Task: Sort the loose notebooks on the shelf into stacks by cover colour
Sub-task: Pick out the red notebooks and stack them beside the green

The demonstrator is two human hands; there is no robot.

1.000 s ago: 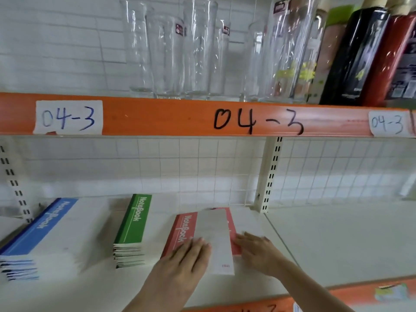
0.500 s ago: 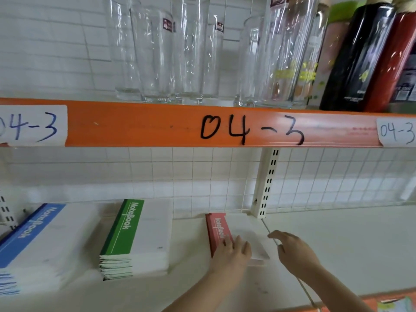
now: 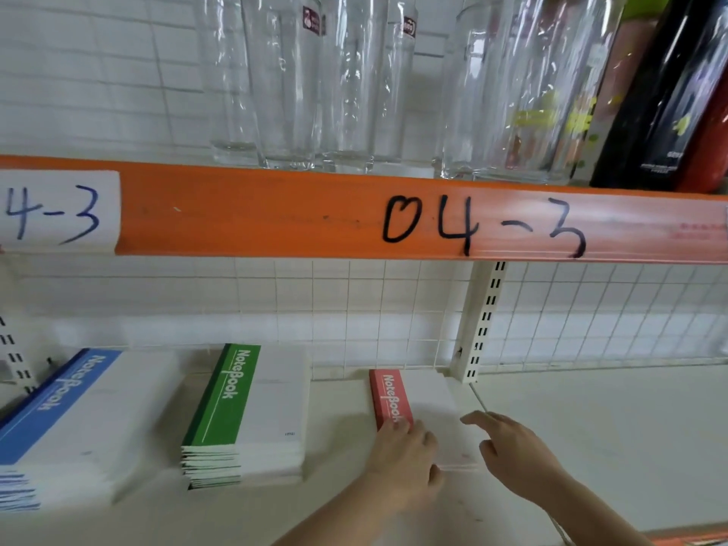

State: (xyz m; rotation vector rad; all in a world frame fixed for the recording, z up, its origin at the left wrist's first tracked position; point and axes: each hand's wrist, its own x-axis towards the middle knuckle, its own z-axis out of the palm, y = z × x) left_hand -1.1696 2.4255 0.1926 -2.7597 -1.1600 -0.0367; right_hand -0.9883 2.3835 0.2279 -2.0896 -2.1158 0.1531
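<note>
Three stacks stand on the white shelf [image 3: 591, 447], sorted by spine colour: blue stack [image 3: 71, 419] at far left, green stack [image 3: 252, 411] beside it, and red stack [image 3: 417, 411] pushed back near the slotted upright [image 3: 478, 333] and the wire grid backing.

Step in hand, by judgement: squaring and seating the red stack in its final place. To do it well, both palms should press the near edge evenly so the covers align flush, spines all on the left, with the pile kept parallel to the green stack and apart from it. The upright stands just beside the far right corner; pushing further risks catching that corner and skewing the pile.

Left hand [image 3: 402, 463] lies flat on the near left part of the red stack, fingers together and extended forward, fingertips touching the red spine band. It presses down and grasps nothing.

Right hand [image 3: 516, 459] is at the stack's near right corner, fingers loosely spread and slightly curled, index finger pointing left over the cover. Whether it touches the cover cannot be determined; it grips nothing.

Both forearms enter from the lower edge, angled up toward the red stack. No loose notebooks are visible elsewhere on the shelf.
</note>
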